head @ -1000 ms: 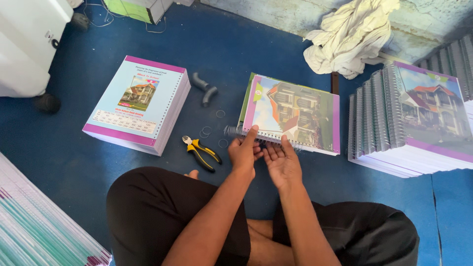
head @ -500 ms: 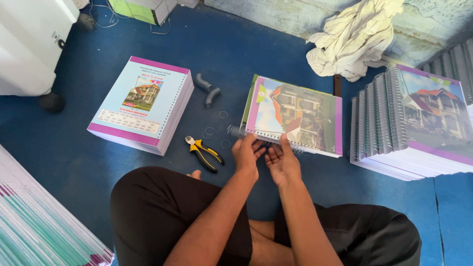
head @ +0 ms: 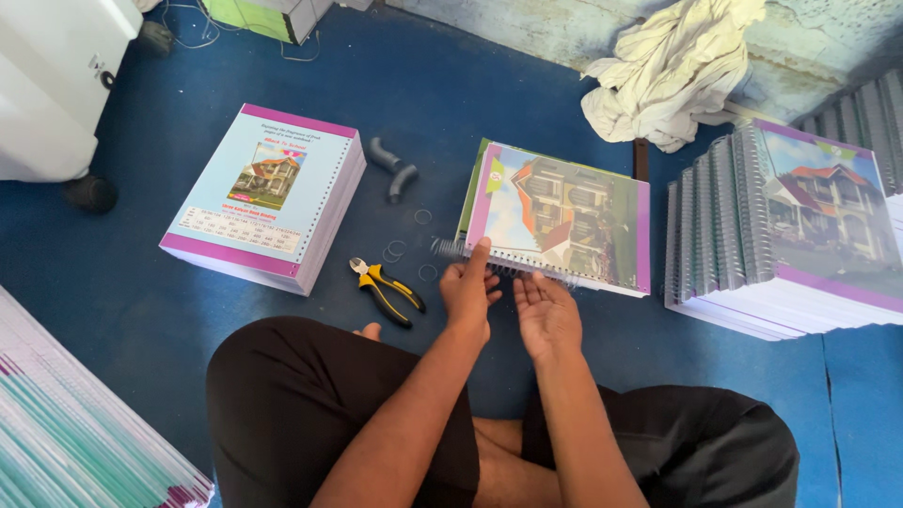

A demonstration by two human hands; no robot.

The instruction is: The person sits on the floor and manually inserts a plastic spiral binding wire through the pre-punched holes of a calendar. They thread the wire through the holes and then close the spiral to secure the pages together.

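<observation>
The spiral-bound booklet [head: 564, 218] lies on the blue floor [head: 282, 329] directly in front of you, at 12 o'clock from your hands. Its wire spiral [head: 503, 263] runs along the near edge, so the long axis goes from 9 o'clock to 3 o'clock, slightly tilted down to the right. Your left hand [head: 467, 292] is at the left part of this spiral; the fingers are curled and one fingertip touches the wire, but I cannot tell if they really pinch it. Your right hand [head: 546, 315] is open, palm up, just under the middle of the spiral, close to it. The left end of the spiral sticks out past the cover, at 11 o'clock from the left hand, so the left hand is the nearer one. The yellow-handled pliers [head: 386, 290] lie at 9 o'clock from the left hand, not touched. A stack of bound booklets [head: 790, 226] stands at 2 o'clock.
</observation>
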